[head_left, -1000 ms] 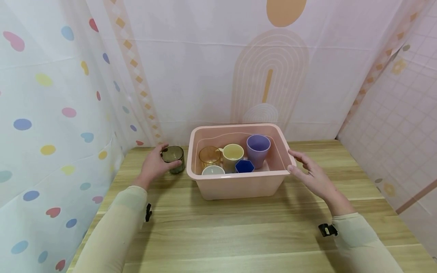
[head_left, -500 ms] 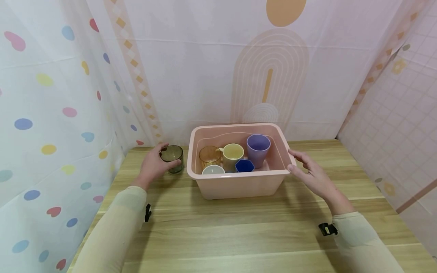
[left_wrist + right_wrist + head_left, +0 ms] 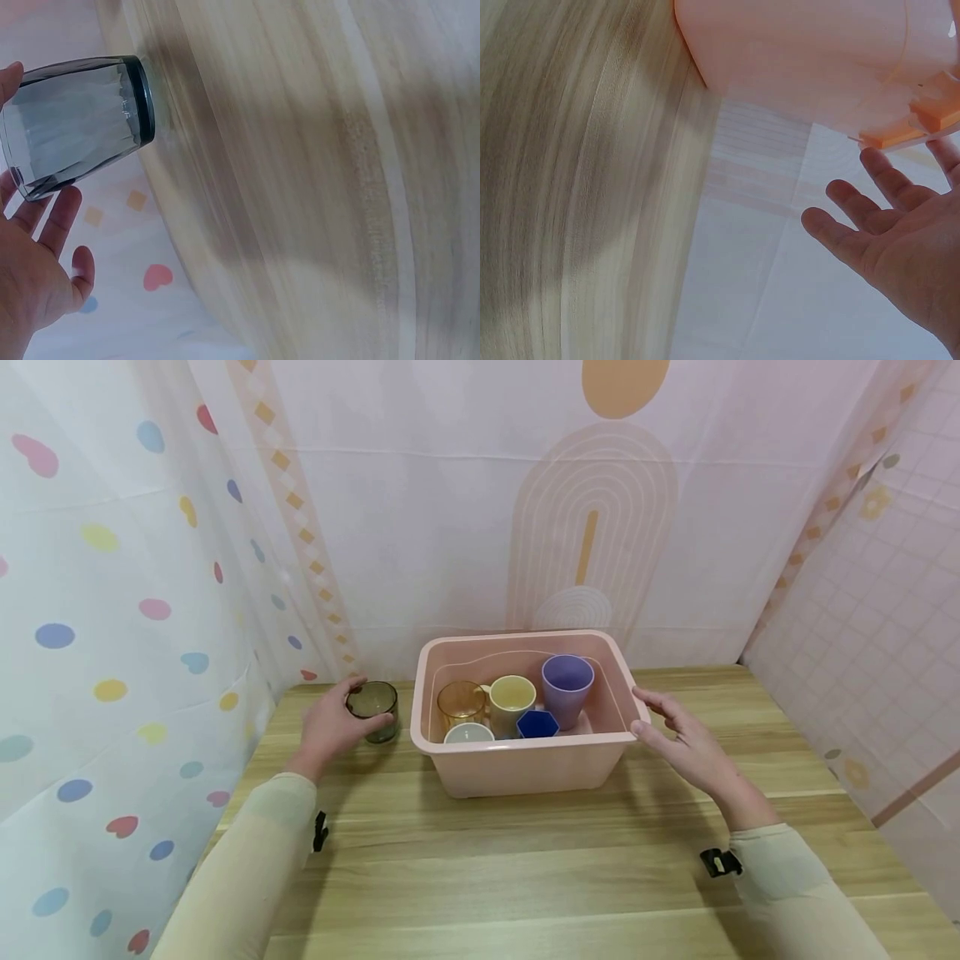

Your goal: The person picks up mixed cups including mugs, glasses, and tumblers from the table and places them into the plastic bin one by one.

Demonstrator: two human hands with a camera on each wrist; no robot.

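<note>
Your left hand (image 3: 330,727) is wrapped around the dark smoky glass (image 3: 372,711), thumb on its far side and fingers curled across the near side, so the hand is clamped on it. The glass stands upright on the worktop (image 3: 525,860) near the far left corner, just beside the left wall of the pink tub (image 3: 525,764) but apart from it. In the left wrist view the glass (image 3: 75,124) shows its faceted wall and thick base resting on the wood, with your fingers (image 3: 52,225) loosely spread below it. Your right hand (image 3: 686,739) is spread, fingers straight and apart, with the fingertips at the right rim of the tub; the right wrist view shows your fingers (image 3: 870,217) just under the tub's rim lip (image 3: 915,127), and I cannot tell whether they touch it. The tub sits toward the far edge of the worktop, about midway between its left and right edges. Inside it stand an amber glass (image 3: 461,702), a pale yellow mug (image 3: 512,700), a purple cup (image 3: 567,687), a dark blue hexagonal cup (image 3: 537,725) and a grey-white cup (image 3: 468,734), all upright and crowded together toward the tub's near left part.
</note>
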